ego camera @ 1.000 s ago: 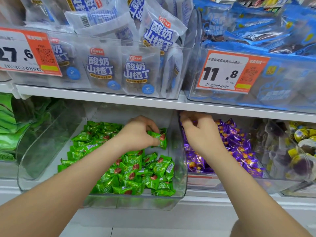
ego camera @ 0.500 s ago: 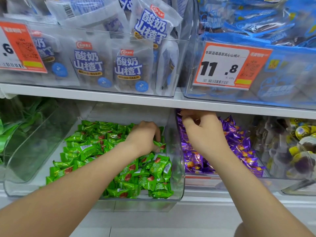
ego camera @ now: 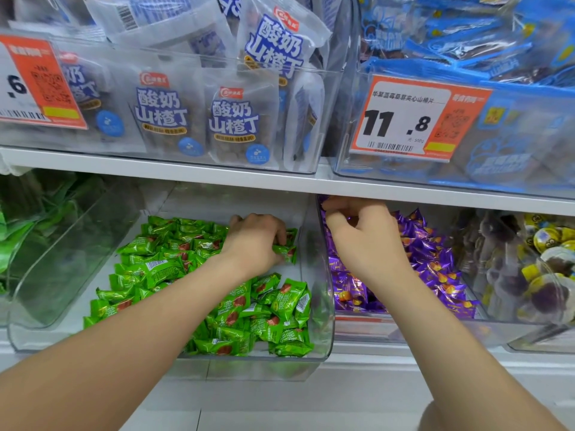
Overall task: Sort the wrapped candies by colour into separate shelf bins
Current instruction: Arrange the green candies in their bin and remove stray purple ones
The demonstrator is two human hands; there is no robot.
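Since the view slid left over the last second, the left price tag point(ego camera: 40, 85) at upper left is cut down to ".6"; it read "27.6" before. Otherwise the hands have barely moved. The left hand point(ego camera: 253, 241), centre of frame, has rolled knuckles-up over the green candy point(ego camera: 285, 252), so less of the wrapper shows than a second ago. The right hand point(ego camera: 362, 237) has crept up and back, with its fingertips now just under the edge of the shelf board point(ego camera: 217, 177).

Left hand: fingers curled tight, thumb and fingers pinching that one green candy, with only its right end sticking out. The candy sits above a bare patch of floor, just beside the right wall of the green bin point(ego camera: 315, 306). The other green candies point(ego camera: 174, 259) are heaped at the back and front right of the same bin.

Right hand: fingers curled, thumb close to forefinger, narrow gap. It's buried in the purple candies point(ego camera: 435, 259) at the back left corner of the purple bin point(ego camera: 404, 332). A bit of purple wrapper shows between the fingers; can't tell if it's gripped or just the pile behind.

Visible contents: green bin all green, purple bin all purple. The bins stand just beside each other, lower centre of frame.
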